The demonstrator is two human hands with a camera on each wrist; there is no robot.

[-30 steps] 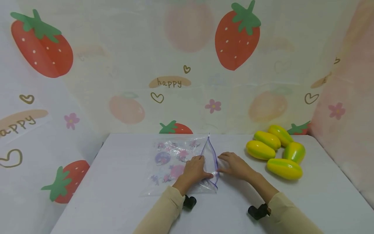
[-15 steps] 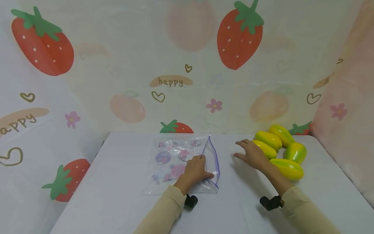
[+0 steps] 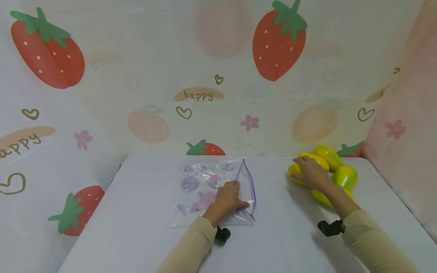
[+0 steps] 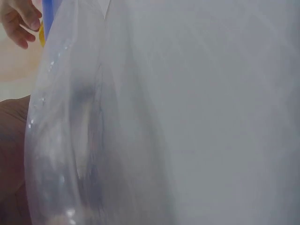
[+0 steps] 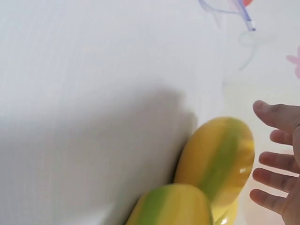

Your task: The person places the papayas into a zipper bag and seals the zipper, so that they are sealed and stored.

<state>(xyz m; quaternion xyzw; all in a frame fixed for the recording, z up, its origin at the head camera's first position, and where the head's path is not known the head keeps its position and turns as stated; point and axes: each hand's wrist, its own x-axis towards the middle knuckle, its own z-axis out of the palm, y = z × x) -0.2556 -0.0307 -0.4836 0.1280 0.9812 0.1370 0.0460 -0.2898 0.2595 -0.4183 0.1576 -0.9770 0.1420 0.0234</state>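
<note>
A clear zip bag [image 3: 191,197] with pink and purple prints lies mid-table, its purple-edged mouth gaping toward the right. My left hand [image 3: 227,199] holds the upper layer at that mouth, thumb by the opening; in the left wrist view the raised film hides most of it. Over on the right, my right hand [image 3: 312,172] reaches over the nearest-left of several glossy yellow-and-green mangoes [image 3: 295,170]. Its fingers are spread apart in the right wrist view, beside a mango [image 5: 215,159], with a gap between hand and fruit there.
Other mangoes [image 3: 345,177] lie grouped at the right back of the white table [image 3: 136,250]. A strawberry-print backdrop [image 3: 157,76] stands along the rear and both sides. Black wrist cameras [image 3: 329,228] hang beneath the sleeves.
My right hand has left the bag's mouth and moved right to the mangoes, now covering part of them. The left hand and the bag stay in place.
</note>
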